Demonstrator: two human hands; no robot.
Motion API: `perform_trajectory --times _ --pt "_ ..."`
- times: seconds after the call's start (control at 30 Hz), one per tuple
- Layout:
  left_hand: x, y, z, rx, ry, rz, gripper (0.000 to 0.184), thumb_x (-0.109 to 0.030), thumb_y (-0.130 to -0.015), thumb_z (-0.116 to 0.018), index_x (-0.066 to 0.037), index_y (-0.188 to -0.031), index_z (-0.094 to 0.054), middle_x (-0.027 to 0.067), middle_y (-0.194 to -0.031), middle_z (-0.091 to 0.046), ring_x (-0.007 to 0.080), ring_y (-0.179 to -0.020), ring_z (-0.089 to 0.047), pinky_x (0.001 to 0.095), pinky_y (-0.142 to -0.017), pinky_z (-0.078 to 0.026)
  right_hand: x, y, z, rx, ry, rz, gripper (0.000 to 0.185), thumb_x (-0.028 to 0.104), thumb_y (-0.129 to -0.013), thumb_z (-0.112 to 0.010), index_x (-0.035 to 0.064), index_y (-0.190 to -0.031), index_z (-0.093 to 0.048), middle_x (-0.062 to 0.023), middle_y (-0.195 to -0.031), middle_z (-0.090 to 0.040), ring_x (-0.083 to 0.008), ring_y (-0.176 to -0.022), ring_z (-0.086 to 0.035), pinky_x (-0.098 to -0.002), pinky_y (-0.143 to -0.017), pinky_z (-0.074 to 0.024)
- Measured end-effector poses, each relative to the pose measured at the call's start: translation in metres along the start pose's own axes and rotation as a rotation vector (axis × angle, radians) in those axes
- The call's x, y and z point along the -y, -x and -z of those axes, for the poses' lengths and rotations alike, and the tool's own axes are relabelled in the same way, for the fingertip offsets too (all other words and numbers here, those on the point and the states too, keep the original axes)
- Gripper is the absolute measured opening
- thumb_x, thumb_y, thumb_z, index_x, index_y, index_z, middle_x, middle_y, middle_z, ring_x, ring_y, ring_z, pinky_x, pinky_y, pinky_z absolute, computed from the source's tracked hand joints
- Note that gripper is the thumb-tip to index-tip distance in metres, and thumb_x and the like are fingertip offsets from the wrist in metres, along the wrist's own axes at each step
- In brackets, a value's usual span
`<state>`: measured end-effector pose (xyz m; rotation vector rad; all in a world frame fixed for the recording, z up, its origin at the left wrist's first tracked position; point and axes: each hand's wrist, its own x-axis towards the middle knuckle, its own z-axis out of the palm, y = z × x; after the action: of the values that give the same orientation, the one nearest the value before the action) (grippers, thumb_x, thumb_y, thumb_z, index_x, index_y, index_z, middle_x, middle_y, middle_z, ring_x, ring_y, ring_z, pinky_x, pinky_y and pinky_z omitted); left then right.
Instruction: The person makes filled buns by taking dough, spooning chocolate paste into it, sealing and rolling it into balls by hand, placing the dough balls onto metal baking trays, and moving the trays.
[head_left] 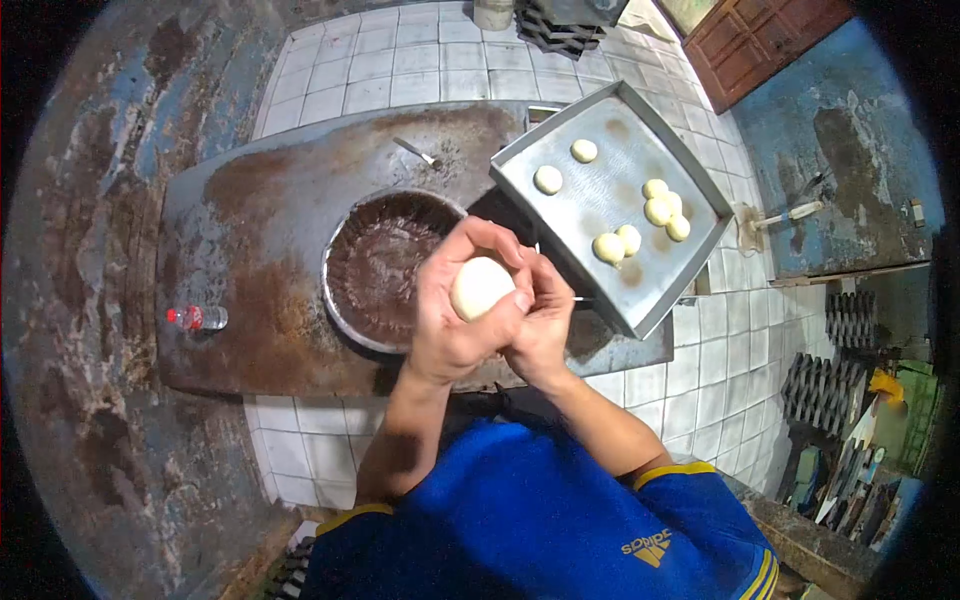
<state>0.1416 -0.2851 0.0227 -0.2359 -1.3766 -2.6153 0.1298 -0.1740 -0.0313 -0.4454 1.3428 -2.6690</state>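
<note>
A pale round dough ball (482, 290) sits in my left hand (448, 318), whose fingers and thumb wrap round it. My right hand (541, 315) is pressed against the left one at its right side, with its fingers curled; what it holds, if anything, is hidden. Both hands are raised over the right edge of a round metal pan (328, 290) with a dark brown filling (385, 268). To the right, a square metal tray (600, 205) bears several pale dough balls (610, 247), some touching each other.
The worn metal table (240, 250) carries a small bottle with a red cap (200, 318) at the left and a scraper-like tool (415, 151) behind the pan. White tiled floor (700, 360) surrounds it. Stacked metal racks (822, 392) stand at the far right.
</note>
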Motion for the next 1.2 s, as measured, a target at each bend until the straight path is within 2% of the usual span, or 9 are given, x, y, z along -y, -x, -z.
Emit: perform_trajectory --times 0.03,0.13,0.23,0.43,0.5,0.6,0.77,1.07,1.2 --pt "0.013 -0.007 -0.009 0.027 -0.032 -0.050 0.040 0.001 -0.081 -0.075 -0.002 -0.115 -0.054 0.0039 -0.094 -0.062 0.0087 -0.088 -0.063 0.0264 -0.083 -0.052 0.000 -0.008 0.013 -0.024 0.066 0.144 0.046 0.005 -0.089 -0.080 -0.0070 -0.130 -0.064 -0.0150 -0.126 -0.070 -0.0208 -0.109 -0.070 -0.0355 -0.101 -0.0537" --pt "0.038 -0.029 -0.040 0.014 -0.083 -0.127 0.048 0.000 -0.077 -0.077 -0.004 -0.118 -0.052 0.0040 -0.096 -0.063 0.0126 -0.095 -0.065 0.0376 -0.106 -0.050 0.025 -0.024 0.048 -0.030 0.134 0.206 0.049 0.018 -0.088 -0.082 -0.0111 -0.124 -0.068 -0.0156 -0.126 -0.073 -0.0204 -0.118 -0.067 -0.0368 -0.106 -0.0499" --pt "0.037 -0.051 -0.057 0.095 -0.135 -0.218 0.065 -0.007 -0.074 -0.081 -0.006 -0.126 -0.042 0.0075 -0.097 -0.068 0.0184 -0.101 -0.068 0.0461 -0.118 -0.039 0.093 -0.040 0.065 0.190 0.223 -0.135 0.030 0.009 -0.090 -0.075 -0.0074 -0.114 -0.074 -0.0134 -0.122 -0.075 -0.0188 -0.116 -0.067 -0.0361 -0.105 -0.0498" --pt "0.078 -0.075 -0.115 0.284 -0.071 -0.253 0.086 -0.032 -0.075 -0.098 -0.009 -0.128 -0.035 0.0085 -0.099 -0.070 0.0281 -0.114 -0.073 0.0519 -0.120 -0.034 0.110 -0.048 0.100 -0.072 0.437 0.320 0.023 0.012 -0.081 -0.084 -0.0042 -0.096 -0.076 -0.0098 -0.081 -0.073 -0.0194 -0.070 -0.071 -0.0322 -0.072 -0.0539" --pt "0.099 -0.091 -0.109 0.284 -0.001 -0.264 0.063 -0.013 -0.082 -0.085 -0.007 -0.119 -0.034 0.0051 -0.090 -0.060 0.0177 -0.084 -0.065 0.0411 -0.097 -0.050 0.112 -0.055 0.134 0.107 0.414 0.146 0.020 0.014 -0.084 -0.083 -0.0023 -0.094 -0.077 -0.0115 -0.084 -0.073 -0.0217 -0.075 -0.072 -0.0328 -0.073 -0.0531" --pt "0.109 -0.099 -0.092 0.019 -0.190 -0.009 0.051 0.002 -0.083 -0.076 -0.004 -0.118 -0.038 0.0067 -0.100 -0.052 0.0116 -0.081 -0.057 0.0300 -0.084 -0.050 0.177 -0.105 0.172 0.709 0.660 -0.344 0.017 0.011 -0.093 -0.076 0.0001 -0.106 -0.078 -0.0152 -0.093 -0.076 -0.0236 -0.095 -0.076 -0.0361 -0.082 -0.0579" --pt "0.213 -0.128 -0.067 0.098 -0.751 0.011 0.068 -0.013 -0.079 -0.089 -0.006 -0.129 -0.044 0.0125 -0.084 -0.072 0.0275 -0.082 -0.076 0.0345 -0.073 -0.056 0.180 -0.138 0.218 0.331 0.901 -0.263 0.052 0.013 -0.077 -0.094 0.0017 -0.124 -0.074 -0.0106 -0.122 -0.072 -0.0224 -0.113 -0.072 -0.0359 -0.093 -0.0602" --pt "0.280 -0.144 -0.055 -0.037 -0.758 0.143 0.059 -0.012 -0.083 -0.084 -0.011 -0.126 -0.044 0.0211 -0.090 -0.075 0.0463 -0.093 -0.075 0.0466 -0.074 -0.060 0.125 -0.177 0.272 0.472 1.021 -0.278 0.041 0.011 -0.080 -0.090 0.0042 -0.118 -0.076 -0.0063 -0.114 -0.071 -0.0180 -0.103 -0.070 -0.0326 -0.086 -0.0574" --pt "0.268 -0.161 -0.045 0.014 -0.862 0.260 0.086 -0.020 -0.078 -0.088 -0.013 -0.146 -0.036 0.0241 -0.097 -0.074 0.0477 -0.095 -0.074 0.0513 -0.083 -0.060 0.106 -0.214 0.300 0.439 0.890 -0.500 0.040 0.015 -0.082 -0.086 0.0060 -0.119 -0.075 -0.0017 -0.117 -0.070 -0.0136 -0.110 -0.066 -0.0312 -0.087 -0.0574"
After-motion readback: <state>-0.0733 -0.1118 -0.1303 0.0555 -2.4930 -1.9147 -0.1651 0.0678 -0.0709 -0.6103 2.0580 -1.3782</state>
